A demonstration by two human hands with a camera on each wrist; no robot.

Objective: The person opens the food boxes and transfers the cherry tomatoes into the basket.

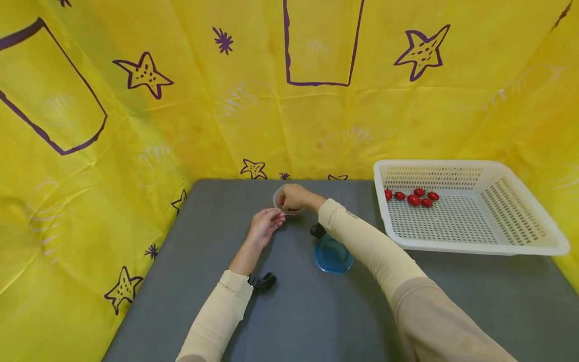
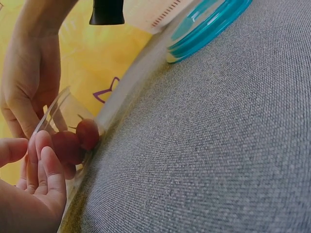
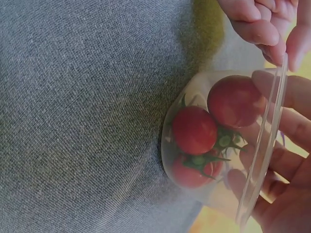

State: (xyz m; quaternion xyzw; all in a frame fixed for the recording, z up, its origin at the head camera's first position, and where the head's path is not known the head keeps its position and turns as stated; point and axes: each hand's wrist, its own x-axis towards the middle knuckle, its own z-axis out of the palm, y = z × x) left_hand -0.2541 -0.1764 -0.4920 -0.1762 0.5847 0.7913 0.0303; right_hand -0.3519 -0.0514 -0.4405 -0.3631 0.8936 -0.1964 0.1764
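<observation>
Left to right: the left hand pinches the rim of a clear plastic container between thumb and fingers, on the side nearest that hand. The container rests on the grey surface, just beyond the left hand's fingertips, with at least three cherry tomatoes inside it, within reach of the right hand's fingers. The right hand reaches over the rim, its fingers spaced apart inside; whether they grip the uppermost fruit or merely touch it cannot be told. Principal hazard: since the left hand steadies one edge only, a knuckle catching the rim could tip the container and roll the fruit out. Secondary hazard: the green stalks may snag a finger and lift a tomato. The blue plastic lid (possibly a shallow dish) lies on the near side of the right hand, where the right sleeve could nudge it. The white basket, well right of the right hand, bears further cherry tomatoes; a hurried reach could strike its raised wall.
</observation>
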